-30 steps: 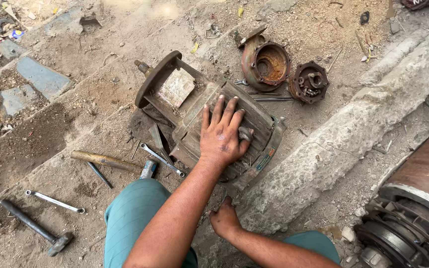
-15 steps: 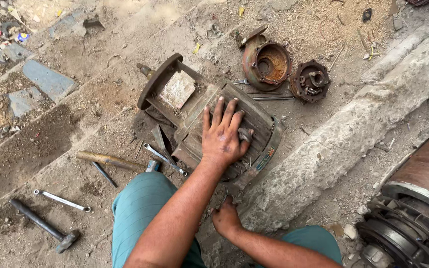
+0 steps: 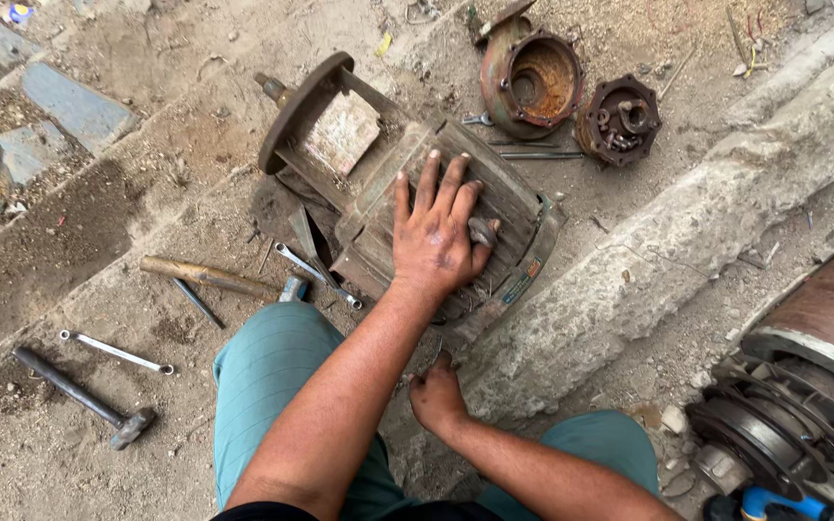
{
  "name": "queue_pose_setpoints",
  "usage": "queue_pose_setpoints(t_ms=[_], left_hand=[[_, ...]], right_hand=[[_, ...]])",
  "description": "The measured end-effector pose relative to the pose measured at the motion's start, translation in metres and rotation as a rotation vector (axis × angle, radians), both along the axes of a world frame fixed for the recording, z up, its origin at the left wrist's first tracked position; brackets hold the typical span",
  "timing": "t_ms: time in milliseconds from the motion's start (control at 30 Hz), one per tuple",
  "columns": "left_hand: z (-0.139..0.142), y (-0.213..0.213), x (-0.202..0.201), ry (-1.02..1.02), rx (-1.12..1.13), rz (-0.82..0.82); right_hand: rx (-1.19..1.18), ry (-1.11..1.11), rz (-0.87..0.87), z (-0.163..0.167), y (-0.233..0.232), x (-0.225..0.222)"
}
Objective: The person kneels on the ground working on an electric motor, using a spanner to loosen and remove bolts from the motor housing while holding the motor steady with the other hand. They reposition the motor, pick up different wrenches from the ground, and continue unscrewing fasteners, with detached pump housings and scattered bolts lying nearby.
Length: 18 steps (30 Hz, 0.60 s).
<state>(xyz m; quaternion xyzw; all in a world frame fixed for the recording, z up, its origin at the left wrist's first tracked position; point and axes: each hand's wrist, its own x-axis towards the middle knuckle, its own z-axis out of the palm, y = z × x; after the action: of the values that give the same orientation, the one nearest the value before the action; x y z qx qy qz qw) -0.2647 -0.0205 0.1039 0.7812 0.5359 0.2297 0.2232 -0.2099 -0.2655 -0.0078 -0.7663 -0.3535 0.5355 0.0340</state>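
A rusty electric motor housing (image 3: 378, 193) with ribbed sides lies on the dirt ground, its round flange and shaft stub pointing to the upper left. My left hand (image 3: 436, 236) rests flat on top of the housing, fingers spread, thumb to the right, holding nothing. My right hand (image 3: 434, 394) is low beside the housing's near edge, between my knees, its fingers curled against the ground. Whether anything is in it is hidden.
A rusty end cover (image 3: 533, 82) and a smaller round part (image 3: 620, 121) lie behind the housing. A spanner (image 3: 316, 275), a wooden-handled tool (image 3: 205, 275), a thin wrench (image 3: 113, 352) and a hammer (image 3: 79, 396) lie at left. A concrete kerb (image 3: 687, 241) runs diagonally at right, with another motor (image 3: 803, 386) beyond.
My left hand stays pressed on the housing, fingers drawn slightly closer together. My right hand stays low by the near edge. The view has shifted a little.
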Motion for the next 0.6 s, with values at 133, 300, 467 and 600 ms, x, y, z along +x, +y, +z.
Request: queue_pose_setpoints(t_ms=[133,300,467,600], left_hand=[[-0.002,-0.002,0.0,0.012,-0.007,-0.002],[-0.008,-0.009,0.005,0.003,0.014,-0.008],[-0.008,-0.013,0.006,-0.018,0.022,-0.026],[-0.003,-0.011,0.012,-0.025,0.082,0.032]], right_hand=[[0.073,0.008,-0.027,0.001,-0.001,-0.002],[0.082,0.006,-0.023,0.002,-0.011,-0.002],[0.106,0.031,-0.036,0.004,-0.013,-0.005],[0.089,-0.021,-0.035,0.003,-0.011,-0.007]])
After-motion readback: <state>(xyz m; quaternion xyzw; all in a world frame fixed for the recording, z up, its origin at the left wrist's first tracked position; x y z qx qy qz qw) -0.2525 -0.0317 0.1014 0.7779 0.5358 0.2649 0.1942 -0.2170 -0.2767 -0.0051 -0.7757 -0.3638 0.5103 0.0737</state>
